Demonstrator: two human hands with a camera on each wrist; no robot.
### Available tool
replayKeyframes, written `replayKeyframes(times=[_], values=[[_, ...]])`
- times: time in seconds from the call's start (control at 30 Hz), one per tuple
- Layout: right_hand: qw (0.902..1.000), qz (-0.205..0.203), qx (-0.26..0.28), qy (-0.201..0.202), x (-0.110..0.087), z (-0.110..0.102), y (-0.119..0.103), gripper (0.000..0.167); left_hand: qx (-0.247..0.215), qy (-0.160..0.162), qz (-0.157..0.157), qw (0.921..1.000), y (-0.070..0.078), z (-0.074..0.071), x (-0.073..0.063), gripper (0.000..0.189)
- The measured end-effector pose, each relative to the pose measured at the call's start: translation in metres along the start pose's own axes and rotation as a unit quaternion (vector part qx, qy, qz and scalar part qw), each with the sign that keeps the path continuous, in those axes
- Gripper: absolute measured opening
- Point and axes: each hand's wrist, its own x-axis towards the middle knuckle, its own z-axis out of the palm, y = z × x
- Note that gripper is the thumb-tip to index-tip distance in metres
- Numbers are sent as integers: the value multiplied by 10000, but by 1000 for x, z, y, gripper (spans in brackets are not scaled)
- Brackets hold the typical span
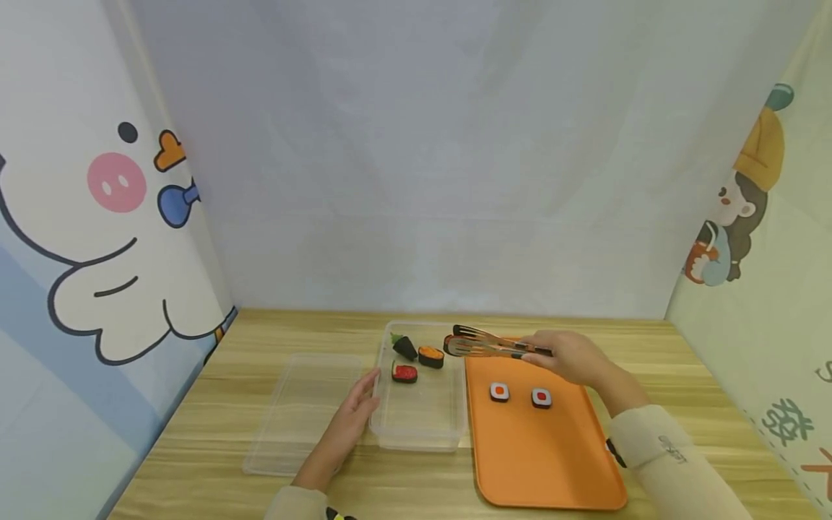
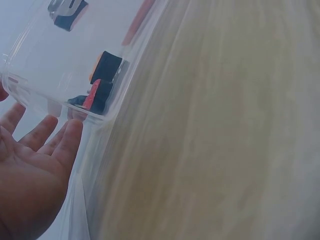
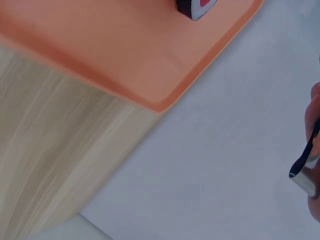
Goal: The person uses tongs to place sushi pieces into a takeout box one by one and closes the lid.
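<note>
My left hand (image 1: pixel 354 413) rests its extended fingers against the left wall of a clear plastic box (image 1: pixel 422 415). Inside the box lie a dark cone-shaped hand roll (image 1: pixel 404 347), an orange-topped sushi piece (image 1: pixel 431 356) and a red-topped sushi piece (image 1: pixel 404 373). My right hand (image 1: pixel 572 355) grips metal food tongs (image 1: pixel 484 347), whose heads hang over the box's right edge. In the left wrist view a dark, pink-edged piece (image 2: pixel 73 18) shows at the tong heads, seen through the box. In the right wrist view only the tongs' handle end (image 3: pixel 305 181) and part of the hand appear.
An orange tray (image 1: pixel 546 462) right of the box carries a roll with an orange centre (image 1: pixel 499 391) and a roll with a red centre (image 1: pixel 542 398). A clear lid (image 1: pixel 292 412) lies flat left of the box on the wood-grain table (image 1: pixel 214 433). White cloth hangs behind.
</note>
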Motion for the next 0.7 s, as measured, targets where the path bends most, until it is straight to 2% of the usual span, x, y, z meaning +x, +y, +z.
replayKeyframes(times=[0.33,0.7], values=[[9999,-127,88,-46,18,17,-13,42,70,-64,-20,10000,-2,-3,0,53],[9998,-94,70,-135,24,24,-15,42,95,-11,1,10000,-1,-2,0,53]])
